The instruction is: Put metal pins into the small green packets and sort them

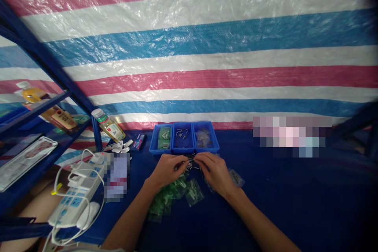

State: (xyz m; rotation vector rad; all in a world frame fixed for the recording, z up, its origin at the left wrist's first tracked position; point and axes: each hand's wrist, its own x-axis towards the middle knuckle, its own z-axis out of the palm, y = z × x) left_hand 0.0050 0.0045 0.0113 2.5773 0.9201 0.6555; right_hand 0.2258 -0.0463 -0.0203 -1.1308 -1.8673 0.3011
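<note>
My left hand point(171, 168) and my right hand point(215, 172) meet just in front of the blue bins, fingertips pinched together. Between them is a thin dark rod-like piece point(191, 160), too small to name more closely. Small metal and dark pieces point(190, 166) lie on the table under the fingers. Below my left hand is a heap of green-tinted clear packets point(162, 201). One clear packet with pale slim pieces point(194, 193) lies between my forearms. Another clear packet point(236, 178) is partly hidden by my right hand.
Three blue bins hold green packets point(164, 138), thin dark pieces point(181, 137) and clear packets point(203, 138). On the left are a power strip point(79, 193) with white cables, a drink bottle point(108, 126), a small box point(138, 142) and a blue metal frame point(79, 104). Striped sheeting point(212, 59) hangs behind.
</note>
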